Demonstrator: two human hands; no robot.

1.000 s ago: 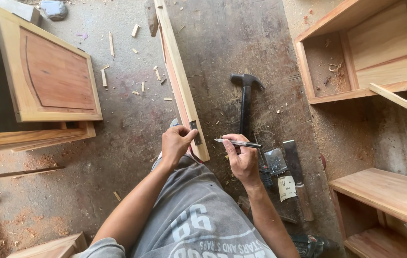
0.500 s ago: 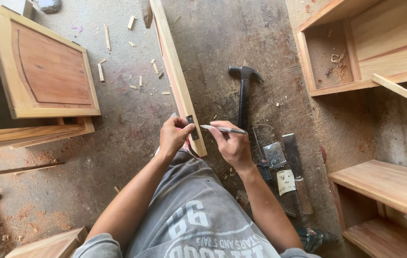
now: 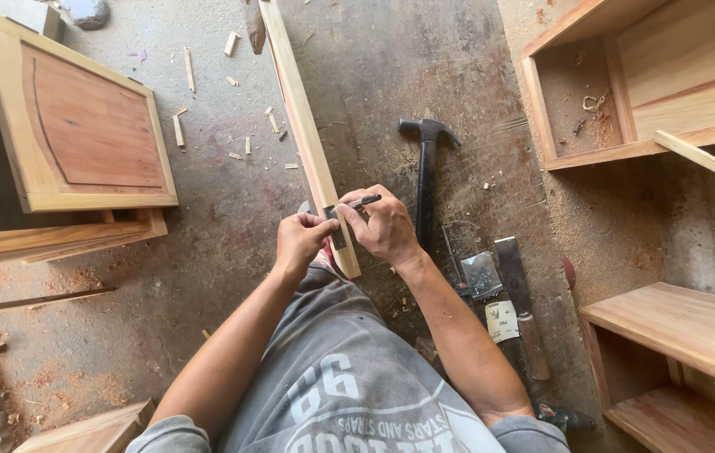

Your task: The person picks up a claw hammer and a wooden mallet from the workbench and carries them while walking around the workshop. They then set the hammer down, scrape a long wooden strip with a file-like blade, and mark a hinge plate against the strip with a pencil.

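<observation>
1. Covering the scene is a dusty concrete floor (image 3: 206, 277) littered with wood chips; a panelled cabinet door (image 3: 80, 126) lies far left, open wooden cabinets (image 3: 651, 84) stand right.
2. A hammer (image 3: 426, 176) and a chisel (image 3: 521, 302) lie right of a long wooden strip (image 3: 303, 126).
3. The left hand (image 3: 303, 239) pinches a small dark piece (image 3: 336, 231) against the strip's near end.
4. The right hand (image 3: 387, 226), fingers curled, grips a pencil (image 3: 361, 201) over it.

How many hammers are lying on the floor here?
1. The hammer lies on the floor just right of the right hand, head pointing away. Others may be hidden outside the view.
</observation>
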